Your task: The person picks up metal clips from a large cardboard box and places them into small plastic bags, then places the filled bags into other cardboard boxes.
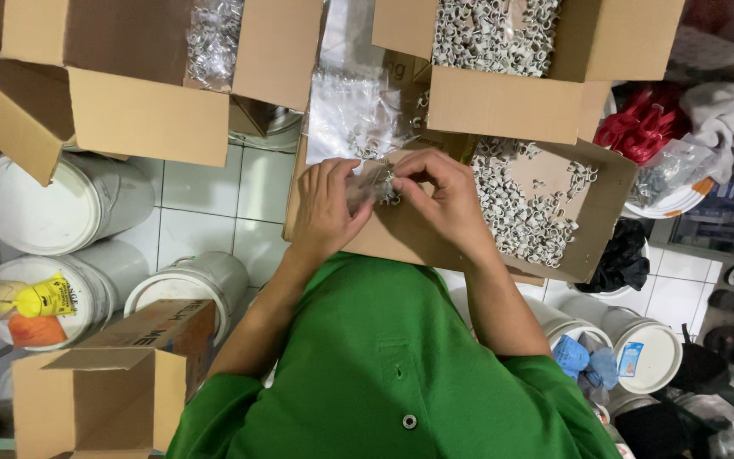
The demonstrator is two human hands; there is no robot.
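Both hands on small clear bag (365,189): left hand (326,208) pinches it, right hand (443,197) feeds white clips (520,212); looks mid-fill, next wants more clips.

Green short-sleeved shirt (384,357) w/ small dark button at front, bare forearms, no gloves.

Both hands meet over the flat cardboard tray (435,246), clips (524,204) heaped on its right; open boxes (503,102) behind, buckets (61,204) to the left.
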